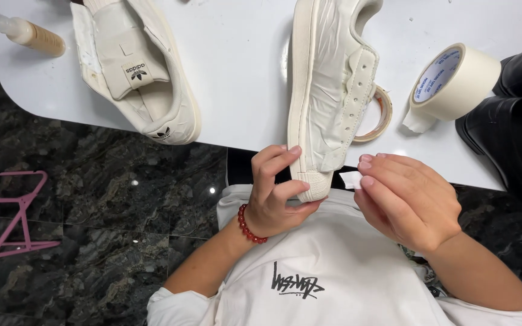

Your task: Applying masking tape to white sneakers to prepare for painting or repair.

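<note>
The cream leather sneaker wrapped in masking tape (332,90) lies w/ long axis away from the body on the white worktop (237,90), toe pinched by left hand (276,196); right hand (409,202), just beside, pinches small white tape piece (351,179).

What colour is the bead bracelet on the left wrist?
Red round-bead bracelet, clearest in the head view.

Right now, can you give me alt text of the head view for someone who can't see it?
A person's left hand grips the toe of a cream sneaker covered in masking tape, while the right hand pinches a small piece of tape beside it. On the white table lie a second sneaker, two tape rolls and a small bottle.
</note>
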